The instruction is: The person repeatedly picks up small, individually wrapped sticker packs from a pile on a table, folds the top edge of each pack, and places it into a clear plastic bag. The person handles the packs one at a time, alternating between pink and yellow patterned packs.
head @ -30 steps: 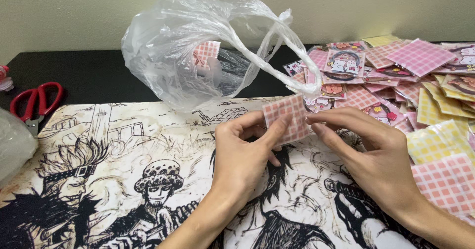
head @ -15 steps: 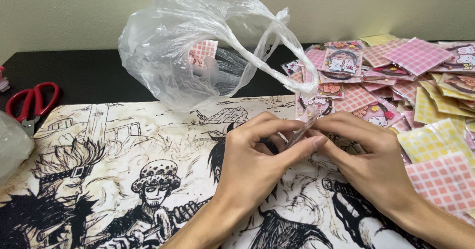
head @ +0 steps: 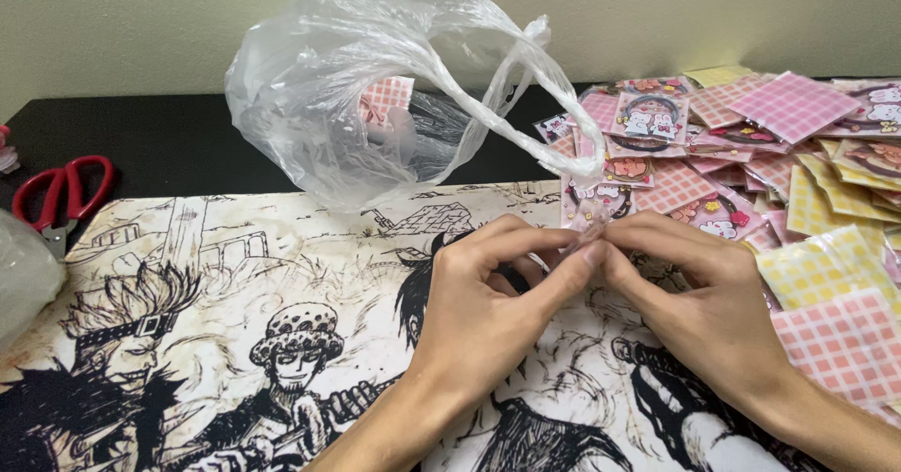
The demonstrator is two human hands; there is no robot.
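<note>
My left hand and my right hand meet fingertip to fingertip over a black-and-white comic-print mat. Between the fingertips they pinch a small pink checked packet; it is turned edge-on and mostly hidden by my fingers. A heap of pink and yellow checked packets lies just right of my right hand. A crumpled clear plastic bag stands behind my hands, with a few pink packets inside it.
Red-handled scissors lie at the far left on the black table. Another bit of clear plastic sits at the left edge. A pale wall runs along the back of the table.
A second ago the packet was held flat, its pink checked face showing. My hands have since closed together over it and it now shows only edge-on.
</note>
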